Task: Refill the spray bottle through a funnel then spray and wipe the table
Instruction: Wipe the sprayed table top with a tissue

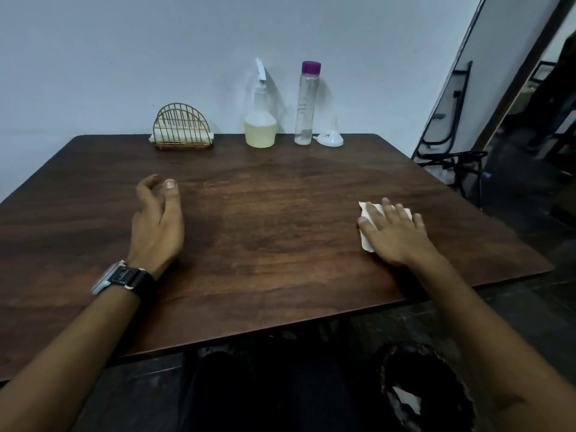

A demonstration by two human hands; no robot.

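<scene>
A spray bottle (260, 120) with pale yellow liquid in its base stands at the table's far edge. Right of it is a clear bottle (306, 104) with a purple cap, nearly empty. A small translucent funnel (332, 138) lies upside down beside that. My right hand (391, 235) presses flat on a white tissue (365, 226) on the right side of the brown wooden table (265, 219). My left hand (157, 219) hovers over the left side, fingers loosely curled, holding nothing.
A gold wire napkin holder (182, 127) with tissues stands at the far left by the wall. Black metal chairs (448, 126) lean at the right. A dark bin (427, 391) with a scrap of paper sits below the table's near right edge.
</scene>
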